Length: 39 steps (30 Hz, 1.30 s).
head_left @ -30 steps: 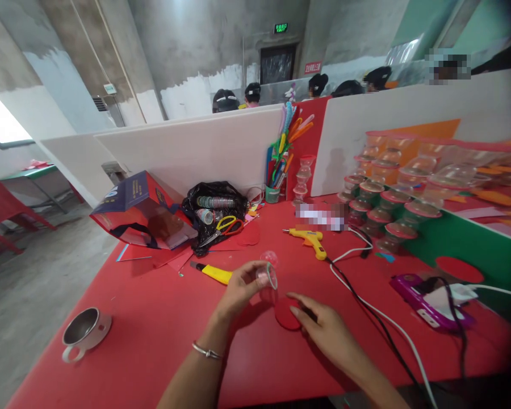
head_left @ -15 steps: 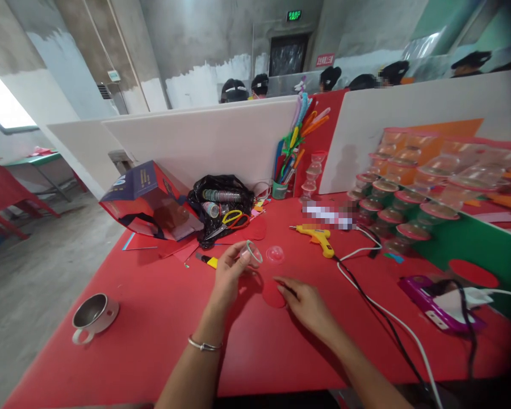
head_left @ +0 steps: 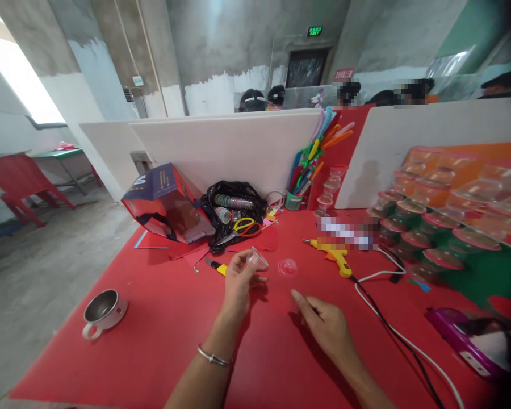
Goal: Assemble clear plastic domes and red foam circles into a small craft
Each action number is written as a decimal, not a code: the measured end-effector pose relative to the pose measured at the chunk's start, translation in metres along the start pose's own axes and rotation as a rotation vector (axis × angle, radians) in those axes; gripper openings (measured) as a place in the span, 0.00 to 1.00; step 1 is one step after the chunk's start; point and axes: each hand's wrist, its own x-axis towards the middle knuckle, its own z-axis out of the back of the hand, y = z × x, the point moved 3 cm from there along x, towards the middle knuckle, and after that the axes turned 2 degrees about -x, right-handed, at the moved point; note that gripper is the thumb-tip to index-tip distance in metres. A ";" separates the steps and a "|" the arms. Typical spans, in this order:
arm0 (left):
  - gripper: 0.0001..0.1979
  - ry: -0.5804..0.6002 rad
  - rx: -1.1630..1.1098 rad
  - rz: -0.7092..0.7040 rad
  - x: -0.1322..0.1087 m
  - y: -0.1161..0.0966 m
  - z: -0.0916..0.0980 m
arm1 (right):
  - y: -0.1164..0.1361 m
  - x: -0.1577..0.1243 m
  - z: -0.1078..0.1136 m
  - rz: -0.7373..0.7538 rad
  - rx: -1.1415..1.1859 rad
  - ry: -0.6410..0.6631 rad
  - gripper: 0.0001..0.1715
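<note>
We see the left hand [head_left: 238, 282] curled round a small clear cup [head_left: 258, 260], thumb on its near side and fingers behind, holding it above the red table [head_left: 153, 352]. The relation that matters most is that the cup sits ahead and to the left of the right hand [head_left: 326, 325], with open space between it and that hand's thumb tip. Its long axis is tilted rather than upright, and the wide end seems to slope downward and to our right, roughly toward the right hand's side, though the clear plastic makes this hard to be sure of. The right hand is half closed, its thumb stretched forward and its fingers folded under; we cannot tell whether anything red is pinched there, since red would merge with the tabletop. A clear domed piece [head_left: 288, 267] lies on the table just right of the cup and a little beyond the right thumb tip, so both hands are near it and neither clearly touches it. Beyond the right hand we have a yellow glue gun [head_left: 344, 267], its nozzle pointing left, while a yellow-and-black cutter [head_left: 221, 269] lies partly hidden behind the left hand.
</note>
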 end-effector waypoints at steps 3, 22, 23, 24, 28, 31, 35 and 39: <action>0.24 0.039 -0.057 0.055 0.000 0.002 -0.003 | 0.008 0.001 -0.003 0.063 0.039 0.009 0.30; 0.25 0.107 -0.233 0.155 0.001 0.008 -0.004 | -0.066 0.131 0.070 -0.474 -0.785 -0.106 0.47; 0.24 0.111 -0.236 0.155 0.001 0.008 -0.004 | -0.069 0.132 0.071 -0.500 -0.777 -0.098 0.49; 0.24 0.116 -0.239 0.156 0.000 0.009 -0.004 | -0.071 0.133 0.071 -0.521 -0.768 -0.089 0.49; 0.23 0.108 -0.259 0.156 -0.002 0.009 -0.006 | -0.082 0.131 0.073 -0.567 -0.731 -0.103 0.49; 0.22 0.084 -0.257 0.145 -0.002 0.010 -0.007 | -0.090 0.130 0.070 -0.545 -0.726 -0.094 0.53; 0.21 0.082 -0.244 0.142 -0.002 0.012 -0.007 | -0.100 0.131 0.070 -0.531 -0.735 -0.116 0.44; 0.22 0.099 -0.281 0.166 -0.002 0.013 -0.007 | -0.098 0.132 0.078 -0.521 -0.549 -0.141 0.30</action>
